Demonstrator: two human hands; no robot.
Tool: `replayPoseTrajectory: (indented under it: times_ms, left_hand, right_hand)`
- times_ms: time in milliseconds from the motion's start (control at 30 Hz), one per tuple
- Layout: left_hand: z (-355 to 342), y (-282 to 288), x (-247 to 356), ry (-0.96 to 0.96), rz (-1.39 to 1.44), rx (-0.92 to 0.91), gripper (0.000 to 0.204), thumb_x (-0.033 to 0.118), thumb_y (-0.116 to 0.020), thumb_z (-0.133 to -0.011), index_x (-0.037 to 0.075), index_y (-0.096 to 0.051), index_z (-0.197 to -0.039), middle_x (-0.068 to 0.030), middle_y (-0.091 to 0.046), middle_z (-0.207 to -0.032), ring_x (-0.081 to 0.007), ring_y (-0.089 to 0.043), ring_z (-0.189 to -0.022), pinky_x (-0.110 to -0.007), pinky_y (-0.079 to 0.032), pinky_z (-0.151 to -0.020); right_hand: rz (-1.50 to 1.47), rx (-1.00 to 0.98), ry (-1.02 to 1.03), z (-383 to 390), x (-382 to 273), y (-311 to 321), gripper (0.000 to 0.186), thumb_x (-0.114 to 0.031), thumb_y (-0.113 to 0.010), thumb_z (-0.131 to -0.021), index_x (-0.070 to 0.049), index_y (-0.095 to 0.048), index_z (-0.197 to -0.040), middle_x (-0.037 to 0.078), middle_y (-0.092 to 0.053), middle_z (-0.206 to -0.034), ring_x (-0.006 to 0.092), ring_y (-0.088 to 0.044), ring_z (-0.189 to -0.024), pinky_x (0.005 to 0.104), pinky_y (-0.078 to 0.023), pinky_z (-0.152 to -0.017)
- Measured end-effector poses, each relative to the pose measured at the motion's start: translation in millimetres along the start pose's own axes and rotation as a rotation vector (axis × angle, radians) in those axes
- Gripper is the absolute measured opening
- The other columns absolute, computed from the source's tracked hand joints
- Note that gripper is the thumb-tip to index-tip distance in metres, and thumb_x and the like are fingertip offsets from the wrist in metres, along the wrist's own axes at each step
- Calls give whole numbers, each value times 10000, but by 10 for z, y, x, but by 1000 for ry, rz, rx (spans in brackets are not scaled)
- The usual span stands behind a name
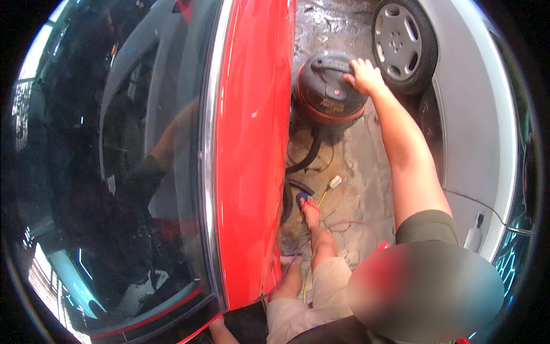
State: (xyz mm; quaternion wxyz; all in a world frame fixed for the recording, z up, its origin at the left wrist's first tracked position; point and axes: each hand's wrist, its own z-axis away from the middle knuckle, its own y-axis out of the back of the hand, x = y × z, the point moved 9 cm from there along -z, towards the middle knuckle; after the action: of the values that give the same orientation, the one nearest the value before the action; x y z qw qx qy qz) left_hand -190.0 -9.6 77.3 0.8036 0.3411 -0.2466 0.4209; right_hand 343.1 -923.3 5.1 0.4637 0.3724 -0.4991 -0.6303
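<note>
My right arm reaches far forward, and my right hand (366,77) has its fingers bent over the right end of the handle on a drum vacuum cleaner (327,94). The vacuum is black with a red band and stands on the floor between two cars. A black hose (311,156) runs from its near side toward the red car (252,143). At the lower edge, a little of my left hand (219,328) shows beside the lower corner of the red car's door. Its fingers are hidden.
A silver car (478,114) with a grey-hubbed wheel (401,43) stands on the right. On the stone floor lie a yellow cord (322,199) with a white connector (335,182) and thin cables near my flip-flop (302,198). A blurred patch (425,292) hides the lower right.
</note>
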Motion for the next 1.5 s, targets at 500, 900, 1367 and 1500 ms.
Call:
replayPoseTrajectory:
  times_ms: [500, 900, 1367, 1500]
  left_hand:
    - [93, -349, 305, 45, 9, 23, 358, 511, -567, -939, 172, -594, -1048, -16, -582, -841, -216, -550, -731, -501, -554, -732]
    - [100, -575, 393, 48, 28, 43, 371, 521, -581, -930, 169, -597, -1048, -19, -588, -838, -217, -557, -728, -494, -555, -713]
    - [332, -283, 500, 8, 136, 49, 388, 533, -597, -919, 167, -602, -1047, -22, -594, -835, -218, -566, -725, -486, -555, -690]
    - [328, -175, 521, 4, 165, 46, 392, 536, -601, -916, 166, -603, -1047, -23, -596, -834, -219, -568, -724, -484, -555, -683]
  right_hand:
    - [-129, -151, -265, 1257, 663, 123, 550, -502, -549, -983, -34, -512, -1269, 213, -661, -1233, 367, -607, -1201, 546, -405, -1017]
    - [-104, -310, -428, 1516, 1511, 249, 637, -417, -594, -969, 43, -492, -1398, 271, -595, -1333, 378, -607, -1219, 479, -490, -1025]
    - [-2129, -77, -330, -2101, -1246, 1259, 434, -398, -651, -978, -28, -676, -1205, 126, -735, -1075, 256, -697, -948, 400, -547, -809]
    - [-1965, -52, -316, -1914, -883, 1269, 230, -334, -674, -972, -108, -715, -986, 20, -709, -870, 126, -594, -681, 342, -441, -566]
